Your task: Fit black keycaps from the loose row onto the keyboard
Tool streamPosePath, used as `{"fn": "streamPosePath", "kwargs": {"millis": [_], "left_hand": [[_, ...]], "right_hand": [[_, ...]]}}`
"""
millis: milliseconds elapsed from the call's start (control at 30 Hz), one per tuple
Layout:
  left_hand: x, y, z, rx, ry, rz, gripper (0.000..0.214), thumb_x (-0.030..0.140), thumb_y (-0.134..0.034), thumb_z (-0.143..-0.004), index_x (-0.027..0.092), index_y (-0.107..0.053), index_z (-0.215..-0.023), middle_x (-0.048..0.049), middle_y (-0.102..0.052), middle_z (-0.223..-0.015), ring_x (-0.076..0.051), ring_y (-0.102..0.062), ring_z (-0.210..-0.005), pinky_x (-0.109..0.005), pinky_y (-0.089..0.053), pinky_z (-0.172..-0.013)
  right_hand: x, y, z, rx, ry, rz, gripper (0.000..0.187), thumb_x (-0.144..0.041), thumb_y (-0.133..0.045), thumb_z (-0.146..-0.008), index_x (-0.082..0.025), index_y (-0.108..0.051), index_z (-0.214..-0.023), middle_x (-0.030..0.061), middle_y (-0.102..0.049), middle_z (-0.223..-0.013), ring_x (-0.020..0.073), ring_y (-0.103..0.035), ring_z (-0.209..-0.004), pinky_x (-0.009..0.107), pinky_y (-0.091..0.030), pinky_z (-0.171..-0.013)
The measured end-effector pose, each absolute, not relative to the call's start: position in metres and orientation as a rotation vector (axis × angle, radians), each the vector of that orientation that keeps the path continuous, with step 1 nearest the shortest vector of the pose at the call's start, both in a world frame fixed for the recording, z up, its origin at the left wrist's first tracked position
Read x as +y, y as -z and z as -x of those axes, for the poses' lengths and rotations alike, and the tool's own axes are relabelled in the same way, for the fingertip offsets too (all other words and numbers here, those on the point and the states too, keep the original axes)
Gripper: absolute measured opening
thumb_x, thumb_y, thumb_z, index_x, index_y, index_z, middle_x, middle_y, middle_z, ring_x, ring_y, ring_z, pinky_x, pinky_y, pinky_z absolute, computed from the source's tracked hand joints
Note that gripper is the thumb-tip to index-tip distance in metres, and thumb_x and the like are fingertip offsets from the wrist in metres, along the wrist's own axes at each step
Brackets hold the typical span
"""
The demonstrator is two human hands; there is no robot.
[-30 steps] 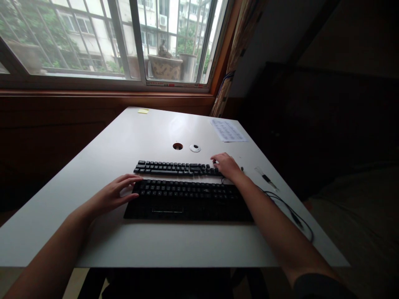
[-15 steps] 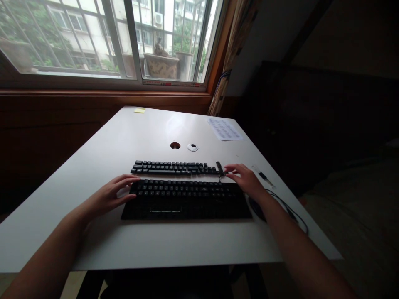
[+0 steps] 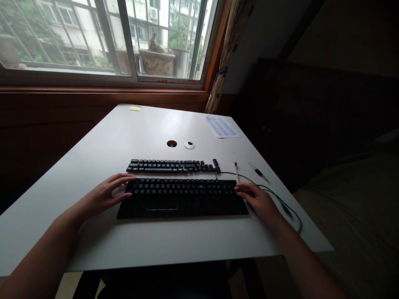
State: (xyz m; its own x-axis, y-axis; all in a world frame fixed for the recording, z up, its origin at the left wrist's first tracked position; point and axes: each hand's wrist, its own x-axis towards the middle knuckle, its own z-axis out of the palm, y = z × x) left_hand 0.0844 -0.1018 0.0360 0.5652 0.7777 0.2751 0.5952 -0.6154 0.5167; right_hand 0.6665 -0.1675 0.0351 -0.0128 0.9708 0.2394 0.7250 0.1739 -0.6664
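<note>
While the left hand (image 3: pixel 107 193) is at the left end of the black keyboard (image 3: pixel 183 205), thumb and fingers parted, the right hand (image 3: pixel 260 198) is at its other end, fingertips close together, whether holding anything I cannot tell. Beyond lie black keycaps (image 3: pixel 156 169), then papers (image 3: pixel 222 127).

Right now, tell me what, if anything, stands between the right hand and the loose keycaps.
The far right corner of the keyboard and a thin cable lie between the right hand and the keycaps. Nothing taller is visible there; the dark-tipped stick lies right of that gap.
</note>
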Motion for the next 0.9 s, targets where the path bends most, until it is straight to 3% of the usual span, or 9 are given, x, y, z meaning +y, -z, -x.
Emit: {"fn": "streamPosePath", "kwargs": {"millis": [600, 900], "left_hand": [[-0.103, -0.036, -0.083, 1.114, -0.654, -2.368, 0.049, 0.050, -0.064, -0.099, 0.033, -0.056, -0.144, -0.0091, -0.056, -0.145, -0.027, -0.062, -0.125, -0.039, -0.057, -0.105], [-0.102, -0.036, -0.083, 1.126, -0.642, -2.397, 0.050, 0.050, -0.065, -0.098, 0.031, -0.057, -0.144, -0.0088, -0.057, -0.145, -0.026, -0.063, -0.124, -0.037, -0.056, -0.105]], "right_hand": [[-0.171, -0.031, -0.661, -1.919, -0.189, 1.576, 0.017, -0.041, -0.065, -0.096, -0.031, -0.073, -0.107, 0.0034, -0.076, -0.105, 0.0269, -0.071, -0.100, 0.046, -0.059, -0.088], [-0.178, -0.031, -0.653, -2.101, 0.058, 1.420, 0.021, -0.032, -0.060, -0.101, -0.028, -0.067, -0.121, 0.0043, -0.076, -0.105, 0.0256, -0.071, -0.098, 0.045, -0.058, -0.090]]}}
